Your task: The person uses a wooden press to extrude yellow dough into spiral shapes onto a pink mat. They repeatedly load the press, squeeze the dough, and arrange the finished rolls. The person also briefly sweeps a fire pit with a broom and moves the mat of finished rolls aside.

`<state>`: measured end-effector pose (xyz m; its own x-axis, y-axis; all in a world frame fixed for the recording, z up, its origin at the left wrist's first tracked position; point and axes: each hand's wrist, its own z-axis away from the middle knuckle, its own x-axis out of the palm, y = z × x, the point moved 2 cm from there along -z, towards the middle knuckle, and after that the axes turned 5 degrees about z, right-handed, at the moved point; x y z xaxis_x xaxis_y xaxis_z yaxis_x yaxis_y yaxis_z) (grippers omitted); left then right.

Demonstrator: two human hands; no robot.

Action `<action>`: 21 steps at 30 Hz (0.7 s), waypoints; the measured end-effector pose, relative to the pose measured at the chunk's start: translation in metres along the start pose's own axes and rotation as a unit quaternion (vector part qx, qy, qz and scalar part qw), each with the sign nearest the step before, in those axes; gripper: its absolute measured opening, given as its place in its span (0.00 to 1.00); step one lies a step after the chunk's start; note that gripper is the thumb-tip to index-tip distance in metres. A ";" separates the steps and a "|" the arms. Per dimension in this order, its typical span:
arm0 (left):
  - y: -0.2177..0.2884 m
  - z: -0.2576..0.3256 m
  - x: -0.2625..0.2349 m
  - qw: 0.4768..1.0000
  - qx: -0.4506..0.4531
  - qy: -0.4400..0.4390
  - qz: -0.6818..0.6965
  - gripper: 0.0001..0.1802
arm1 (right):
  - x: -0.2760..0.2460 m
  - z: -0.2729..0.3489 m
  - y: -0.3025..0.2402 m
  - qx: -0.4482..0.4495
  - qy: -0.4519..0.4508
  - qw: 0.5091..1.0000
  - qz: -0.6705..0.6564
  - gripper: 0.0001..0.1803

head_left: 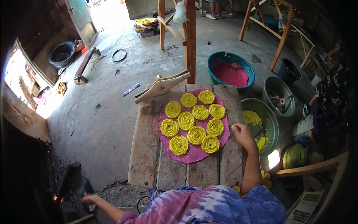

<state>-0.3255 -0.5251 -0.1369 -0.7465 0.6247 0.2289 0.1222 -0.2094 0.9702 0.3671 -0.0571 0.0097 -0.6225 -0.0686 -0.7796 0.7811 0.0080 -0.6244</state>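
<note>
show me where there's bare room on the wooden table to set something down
The left plank is mostly bare between wooden press and near-left corner; so is the strip between pink sheet and tie-dyed shirt. Crowded: the sheet's middle, packed with yellow spirals; the right side, with right hand there and basins beyond.

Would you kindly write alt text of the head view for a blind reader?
Eleven yellow spiral rounds lie on a pink sheet atop a plank table. The right hand is beside the sheet, the left hand off the table at lower left. A teal basin stands beyond.
</note>
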 end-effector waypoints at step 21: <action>0.046 0.537 0.096 0.391 0.363 -0.819 -0.212 0.09 | 0.044 0.001 0.000 0.046 0.064 0.990 0.118 0.11</action>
<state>-0.0408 -0.0709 -0.0270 0.5471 0.2562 -0.7969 0.8112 0.0726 0.5802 0.3399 -0.0608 -0.0242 -0.4195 0.0507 -0.9064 0.9026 -0.0834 -0.4224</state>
